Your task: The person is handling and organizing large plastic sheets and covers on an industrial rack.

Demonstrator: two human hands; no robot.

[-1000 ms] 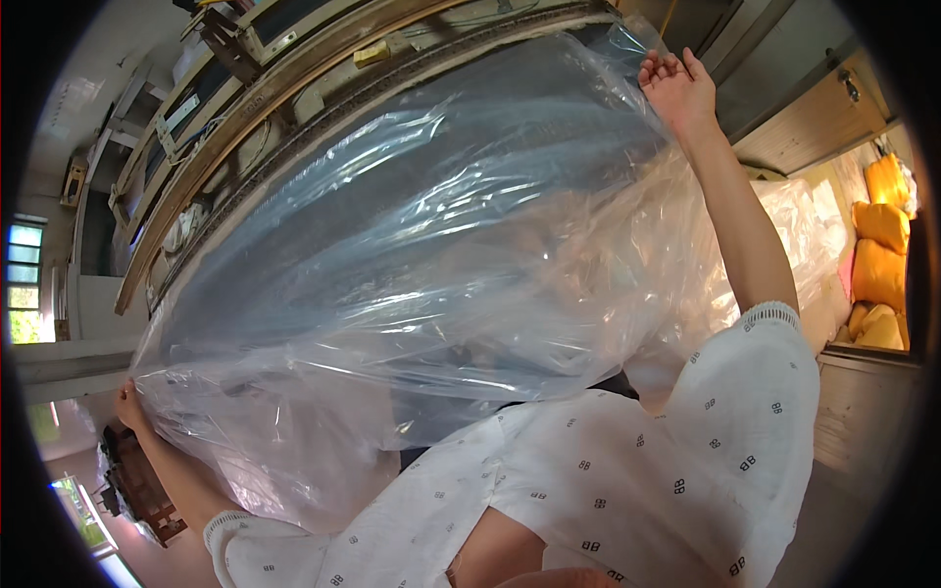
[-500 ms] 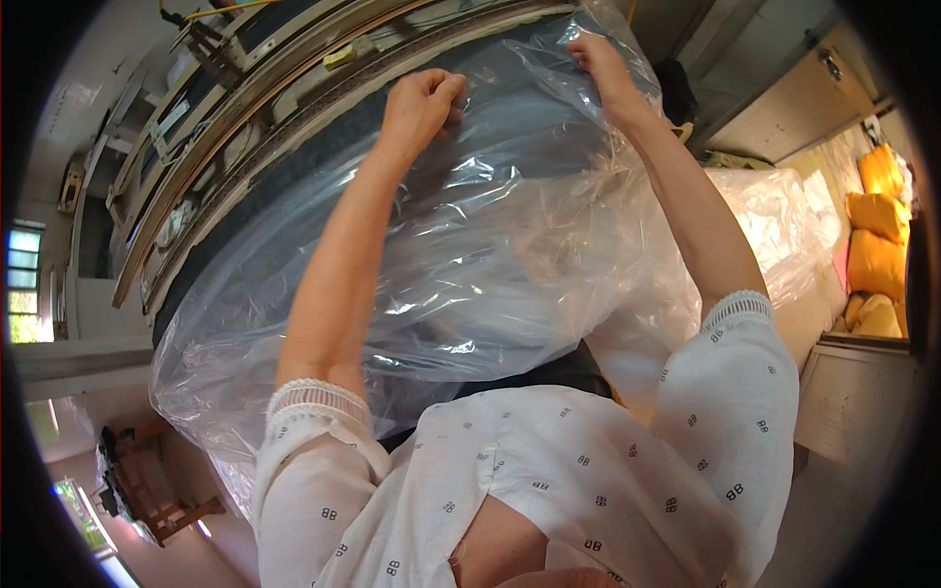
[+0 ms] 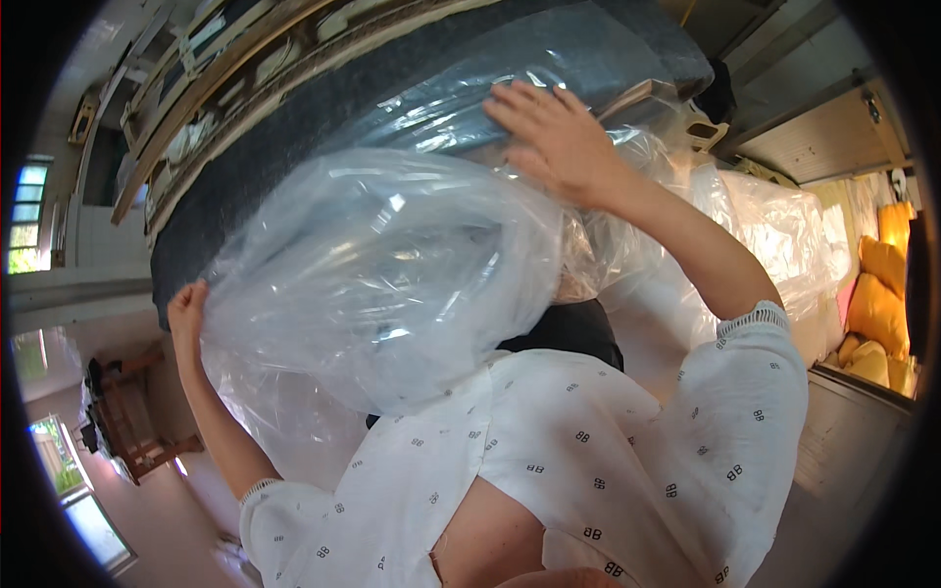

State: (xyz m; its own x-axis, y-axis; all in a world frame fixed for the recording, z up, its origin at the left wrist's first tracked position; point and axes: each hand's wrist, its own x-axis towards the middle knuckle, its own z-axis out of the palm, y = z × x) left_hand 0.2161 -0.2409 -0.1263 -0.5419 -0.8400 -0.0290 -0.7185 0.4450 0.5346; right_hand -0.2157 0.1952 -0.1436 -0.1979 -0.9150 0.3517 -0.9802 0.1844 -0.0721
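Note:
A large sheet of clear plastic film (image 3: pixel 392 265) billows in front of me, puffed up in the middle and hanging toward my body. At its left edge my left hand (image 3: pixel 187 308) is closed, pinching the film. My right hand (image 3: pixel 557 145) lies spread over the film farther back, fingers apart, slightly blurred. Whether its palm presses on the film I cannot tell. Underneath is a dark grey, padded-looking surface (image 3: pixel 235 196), bare along its far and left sides.
Wooden rails and slats (image 3: pixel 211 103) run along the far left side. More crumpled clear plastic (image 3: pixel 774 220) lies to the right, near a wooden panel (image 3: pixel 823 127) and yellow-orange cushions (image 3: pixel 879 304). A brown wooden stand (image 3: pixel 132 416) is at lower left.
My left hand has moved left and nearer, drawing the film edge with it. My right hand has come nearer and left and opened. The film has puffed up, baring more dark surface.

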